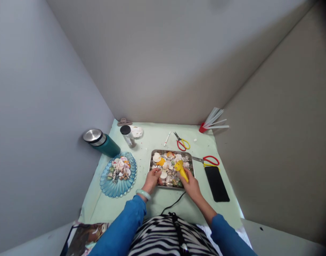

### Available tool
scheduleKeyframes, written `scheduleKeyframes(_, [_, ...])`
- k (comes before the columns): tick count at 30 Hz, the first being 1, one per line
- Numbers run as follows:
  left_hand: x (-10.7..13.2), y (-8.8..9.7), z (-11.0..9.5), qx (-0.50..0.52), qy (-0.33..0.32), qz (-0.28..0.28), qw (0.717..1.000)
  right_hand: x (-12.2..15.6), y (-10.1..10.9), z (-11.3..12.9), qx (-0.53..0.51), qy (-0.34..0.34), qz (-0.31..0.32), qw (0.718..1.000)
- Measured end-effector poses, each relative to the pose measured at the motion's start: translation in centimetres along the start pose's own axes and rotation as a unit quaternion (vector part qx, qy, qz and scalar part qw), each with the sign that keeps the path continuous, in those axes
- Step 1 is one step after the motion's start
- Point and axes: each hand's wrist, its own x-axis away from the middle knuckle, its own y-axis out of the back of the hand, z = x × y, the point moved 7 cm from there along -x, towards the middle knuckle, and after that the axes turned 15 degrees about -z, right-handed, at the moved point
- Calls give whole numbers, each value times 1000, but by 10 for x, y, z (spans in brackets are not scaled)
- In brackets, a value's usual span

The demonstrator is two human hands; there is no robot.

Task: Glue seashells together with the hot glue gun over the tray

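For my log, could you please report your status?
Right hand holding yellow plastic glue gun over shell-filled rectangular metal tray. Left hand at its left side, grip unclear. Possible snag: thin black cord.

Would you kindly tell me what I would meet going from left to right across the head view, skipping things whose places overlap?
Teal bottle, black-lidded jar, left hand, white pen, yellow tool in the right hand, black phone.
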Motion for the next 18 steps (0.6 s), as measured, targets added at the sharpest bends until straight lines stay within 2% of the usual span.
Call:
scheduleKeyframes(3, [1, 0, -1, -4, -15, -4, 1000, 14, 2, 4, -88, -52, 26, 994])
scheduleKeyframes(9, [4, 1, -5, -23, -48, -12, 998, 45, -15, 12, -204, -138, 87, 965])
scheduleKeyframes(12, [3, 1, -5, -33, -61, -19, 997, 48, -17, 16, -218, -149, 99, 959])
scheduleKeyframes(15, [2, 0, -3, -41, -69, -23, 996, 49, -17, 16, -190, -155, 114, 963])
scheduleKeyframes(18, [0, 0, 0, -46, -74, -25, 996, 50, -18, 10, -159, -160, 103, 969])
